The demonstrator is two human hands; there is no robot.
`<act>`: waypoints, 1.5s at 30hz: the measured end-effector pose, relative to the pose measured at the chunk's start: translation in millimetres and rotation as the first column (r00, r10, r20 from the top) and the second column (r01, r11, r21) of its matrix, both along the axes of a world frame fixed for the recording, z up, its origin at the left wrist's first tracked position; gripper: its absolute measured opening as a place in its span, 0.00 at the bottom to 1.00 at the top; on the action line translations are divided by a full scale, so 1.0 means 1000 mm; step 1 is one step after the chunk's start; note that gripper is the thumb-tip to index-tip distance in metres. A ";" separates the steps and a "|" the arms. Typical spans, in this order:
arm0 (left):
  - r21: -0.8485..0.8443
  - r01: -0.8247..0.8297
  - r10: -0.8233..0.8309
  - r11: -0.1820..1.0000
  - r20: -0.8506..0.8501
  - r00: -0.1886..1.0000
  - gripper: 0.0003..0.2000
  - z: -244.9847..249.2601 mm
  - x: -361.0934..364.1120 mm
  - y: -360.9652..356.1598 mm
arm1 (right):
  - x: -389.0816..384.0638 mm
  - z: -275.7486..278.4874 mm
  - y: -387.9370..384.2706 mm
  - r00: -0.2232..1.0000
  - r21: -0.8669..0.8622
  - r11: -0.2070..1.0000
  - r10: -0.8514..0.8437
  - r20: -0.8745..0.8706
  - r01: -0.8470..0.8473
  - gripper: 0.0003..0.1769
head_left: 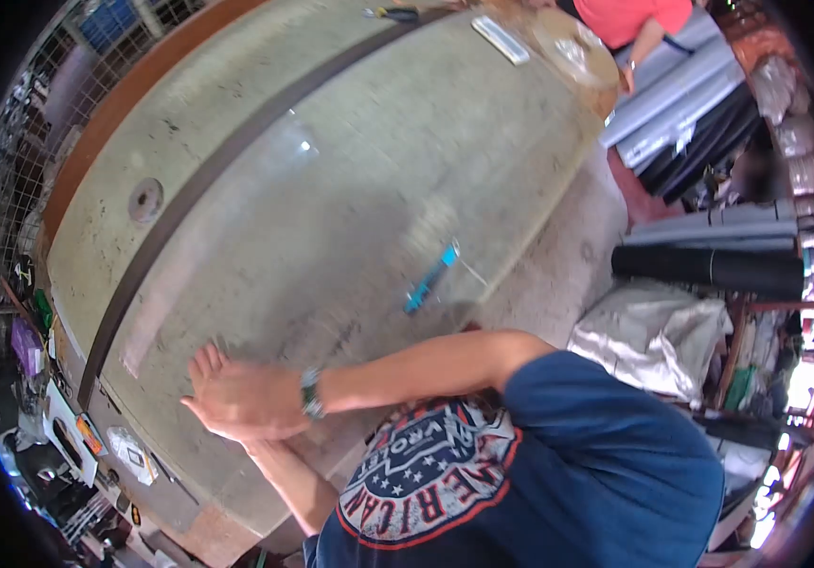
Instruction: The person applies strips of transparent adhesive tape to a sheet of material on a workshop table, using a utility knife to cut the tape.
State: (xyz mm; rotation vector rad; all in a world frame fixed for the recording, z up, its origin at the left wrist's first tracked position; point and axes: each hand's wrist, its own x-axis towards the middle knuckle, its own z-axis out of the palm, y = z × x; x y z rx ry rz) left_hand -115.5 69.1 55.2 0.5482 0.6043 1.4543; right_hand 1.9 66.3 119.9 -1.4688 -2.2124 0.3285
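Observation:
My right hand, with a watch on its wrist, lies across my left hand over the near left part of a large worktable. Its fingers look stretched out, though blurred. The left forearm comes up from below, and most of that hand is hidden beneath the right one. No object shows between the hands. A teal-handled cutter-like tool rests on the table to the right of them, apart from both. A long dark strip curves across the table beyond my hands.
A grey disc lies past the strip. At the far end are a white narrow tray-like piece and a person in a red top. Rolls of material and a white sack stand at the right. Small items crowd the left edge.

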 end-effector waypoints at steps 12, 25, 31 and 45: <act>0.229 -0.547 0.592 0.805 -0.255 0.764 0.44 0.116 0.094 -0.241 | -0.066 -0.035 -0.097 0.437 -0.169 0.871 0.057 -0.898 -0.461 0.38; 0.172 0.155 0.174 0.973 -0.985 0.001 0.24 0.081 0.211 -0.225 | 0.302 -0.074 -0.064 0.954 0.133 0.946 0.298 0.004 -0.296 0.12; 0.119 0.428 0.235 0.896 -0.945 -0.229 0.22 -0.029 0.241 -0.133 | 0.373 -0.124 -0.147 0.961 0.026 0.975 0.213 0.177 -0.221 0.16; 0.207 0.500 0.328 0.841 -0.930 -0.168 0.12 -0.067 0.232 -0.118 | 0.385 -0.137 -0.131 0.987 -0.506 0.862 0.090 0.133 -0.010 0.11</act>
